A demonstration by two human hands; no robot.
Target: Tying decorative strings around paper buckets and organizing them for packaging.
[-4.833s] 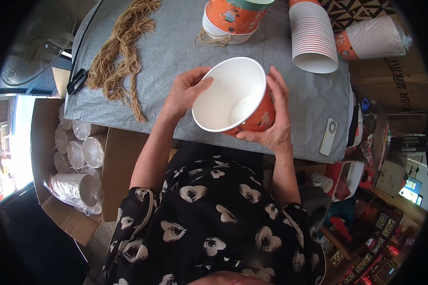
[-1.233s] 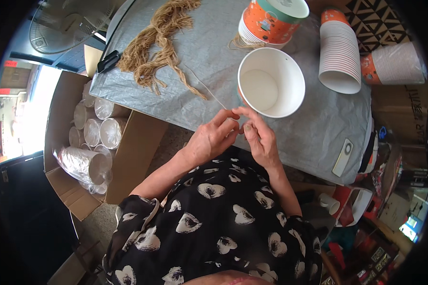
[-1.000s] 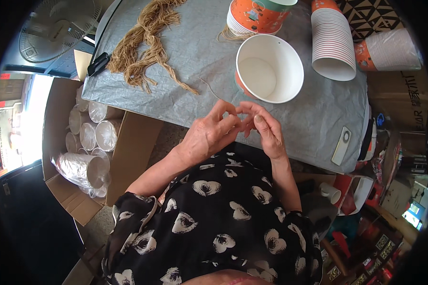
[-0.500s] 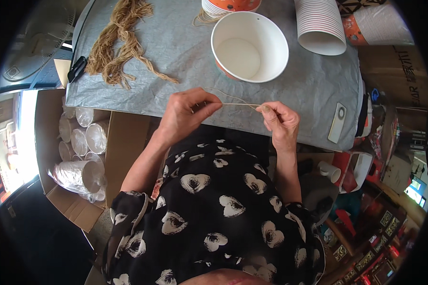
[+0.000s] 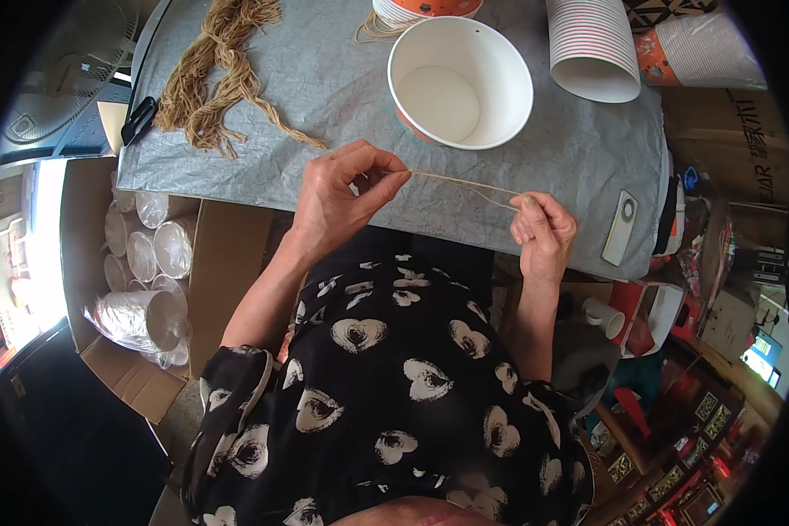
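A thin tan string point(image 5: 465, 182) is stretched taut between my two hands above the near edge of the grey table cover point(image 5: 324, 79). My left hand point(image 5: 337, 197) pinches one end between thumb and forefinger. My right hand point(image 5: 542, 230) grips the other end in closed fingers. Just beyond the string stands an open white paper bowl point(image 5: 460, 83) with an orange outside, empty inside.
A bundle of tan strings point(image 5: 219, 79) lies at the table's far left beside a black tool point(image 5: 138, 118). A stack of paper bowls point(image 5: 592, 44) lies on its side at the right. A small white flat device point(image 5: 622, 226) sits near the right edge. A cardboard box with clear plastic lids point(image 5: 149, 272) stands at the left.
Earlier both hands held the bowl; it now stands on the table. My hands were close together on the string and have pulled apart, drawing it taut.
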